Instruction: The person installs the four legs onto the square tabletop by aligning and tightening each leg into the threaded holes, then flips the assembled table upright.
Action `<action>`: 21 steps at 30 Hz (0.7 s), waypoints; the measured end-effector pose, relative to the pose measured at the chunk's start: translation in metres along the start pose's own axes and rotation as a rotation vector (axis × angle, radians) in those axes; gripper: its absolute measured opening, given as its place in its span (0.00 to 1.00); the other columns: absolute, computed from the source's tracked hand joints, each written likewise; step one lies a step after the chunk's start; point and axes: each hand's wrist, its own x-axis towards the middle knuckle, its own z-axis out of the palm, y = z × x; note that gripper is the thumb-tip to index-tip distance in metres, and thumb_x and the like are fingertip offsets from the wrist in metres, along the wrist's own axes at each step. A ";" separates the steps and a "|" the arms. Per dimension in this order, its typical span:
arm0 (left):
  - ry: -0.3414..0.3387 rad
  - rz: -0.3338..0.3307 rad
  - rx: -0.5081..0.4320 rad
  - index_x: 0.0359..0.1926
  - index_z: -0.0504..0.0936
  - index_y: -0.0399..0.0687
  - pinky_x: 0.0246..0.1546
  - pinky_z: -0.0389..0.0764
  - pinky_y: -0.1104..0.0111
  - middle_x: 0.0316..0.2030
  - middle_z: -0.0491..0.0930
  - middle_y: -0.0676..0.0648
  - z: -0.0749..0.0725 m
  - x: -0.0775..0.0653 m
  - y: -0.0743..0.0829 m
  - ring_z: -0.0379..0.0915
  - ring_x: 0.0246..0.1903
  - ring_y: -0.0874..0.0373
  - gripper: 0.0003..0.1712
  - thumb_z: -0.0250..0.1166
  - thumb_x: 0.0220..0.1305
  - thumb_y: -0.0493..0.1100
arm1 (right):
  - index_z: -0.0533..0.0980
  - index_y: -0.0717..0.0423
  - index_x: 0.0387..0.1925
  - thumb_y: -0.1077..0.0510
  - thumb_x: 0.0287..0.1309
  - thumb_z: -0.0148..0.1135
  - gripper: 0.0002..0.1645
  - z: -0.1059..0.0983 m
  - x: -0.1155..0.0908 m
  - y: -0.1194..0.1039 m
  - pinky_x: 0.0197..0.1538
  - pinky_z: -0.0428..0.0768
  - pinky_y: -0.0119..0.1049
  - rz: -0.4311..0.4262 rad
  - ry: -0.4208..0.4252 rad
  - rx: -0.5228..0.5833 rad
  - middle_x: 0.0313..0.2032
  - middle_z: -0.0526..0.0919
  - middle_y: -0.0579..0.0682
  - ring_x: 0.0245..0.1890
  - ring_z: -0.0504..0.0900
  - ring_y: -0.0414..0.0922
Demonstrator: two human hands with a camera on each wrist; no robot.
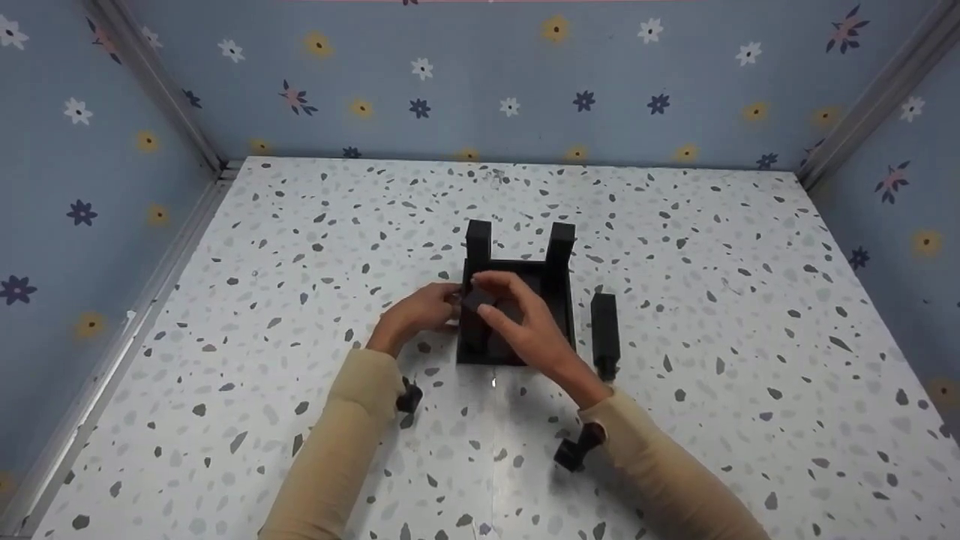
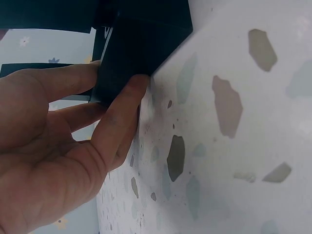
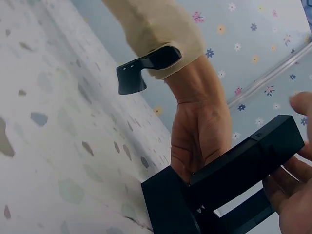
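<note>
An upturned black base (image 1: 474, 358), like a small table with a rimmed top, lies mid-table. Two black legs (image 1: 478, 241) stand upright at its back corners. A front-left leg (image 3: 243, 165) also rises from it. My right hand (image 1: 529, 322) curls its thumb and fingers around the top of that leg; in the right wrist view one digit stands off it. At the base's left side, my left hand (image 2: 53, 131) holds the outer wall and lower edge with its fingers. To the right of the base lies a loose black leg (image 1: 605, 326) with a narrower near end.
The tabletop (image 1: 300, 247) is white with grey speckles. Blue flowered panels (image 1: 480, 75) and metal rails (image 1: 874, 97) enclose it at the back and sides. Black wrist-worn devices (image 1: 576, 452) hang beside both sleeves, close above the table.
</note>
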 end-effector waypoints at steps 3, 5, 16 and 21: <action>0.012 -0.002 0.032 0.61 0.73 0.46 0.58 0.75 0.60 0.55 0.77 0.44 0.000 0.003 -0.004 0.73 0.54 0.52 0.23 0.53 0.65 0.34 | 0.70 0.57 0.60 0.59 0.64 0.57 0.23 -0.003 0.003 0.015 0.57 0.76 0.36 0.017 -0.039 0.092 0.58 0.75 0.55 0.56 0.75 0.46; 0.010 -0.011 0.038 0.62 0.72 0.46 0.59 0.75 0.60 0.55 0.76 0.44 0.000 0.003 -0.003 0.72 0.55 0.52 0.23 0.53 0.65 0.35 | 0.71 0.58 0.60 0.60 0.63 0.57 0.23 -0.004 0.004 0.015 0.54 0.77 0.35 0.034 -0.056 0.121 0.56 0.76 0.55 0.53 0.76 0.47; 0.013 -0.023 0.012 0.64 0.71 0.46 0.61 0.73 0.59 0.57 0.75 0.44 0.000 0.001 -0.003 0.72 0.55 0.51 0.26 0.53 0.64 0.35 | 0.71 0.62 0.54 0.61 0.59 0.63 0.22 0.000 0.005 0.013 0.49 0.80 0.37 0.099 -0.028 0.164 0.50 0.76 0.57 0.47 0.78 0.48; 0.025 -0.016 0.041 0.66 0.69 0.46 0.61 0.72 0.59 0.56 0.75 0.44 0.001 0.002 -0.004 0.72 0.54 0.51 0.28 0.54 0.64 0.36 | 0.69 0.65 0.51 0.64 0.58 0.64 0.21 0.003 0.005 0.012 0.52 0.78 0.46 0.093 0.016 0.129 0.47 0.75 0.56 0.45 0.76 0.47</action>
